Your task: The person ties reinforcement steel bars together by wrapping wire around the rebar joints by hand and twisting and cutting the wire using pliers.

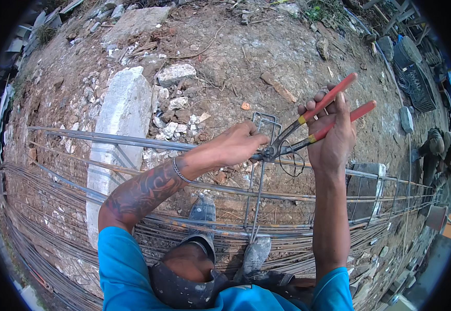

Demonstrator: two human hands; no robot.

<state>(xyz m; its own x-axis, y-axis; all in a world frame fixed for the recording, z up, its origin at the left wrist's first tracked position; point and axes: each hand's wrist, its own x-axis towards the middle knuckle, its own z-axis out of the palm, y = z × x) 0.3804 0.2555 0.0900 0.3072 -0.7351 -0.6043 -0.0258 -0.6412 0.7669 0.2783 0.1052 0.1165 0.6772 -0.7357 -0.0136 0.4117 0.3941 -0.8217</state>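
In my right hand (328,128) are the red handles of end-cutting nippers (303,126), spread apart, with the palm turned up. The nippers' jaws meet the reinforcing bars (225,189) at a corner of a bent steel stirrup (260,186). Close by the jaws, my left hand (241,144) has its fingers bent at the same joint; whether they pinch a wire is hidden. A thin loop of tie wire (292,165) hangs just right of the jaws. The long bars run left to right through several stirrups.
A pale concrete block (120,112) lies under the bars at left, another block (367,190) at right. Many loose steel rods (46,217) lie near my boots. Rubble (175,120) is scattered beyond the bars. A black plastic crate (420,87) and a partly visible person (437,147) are at far right.
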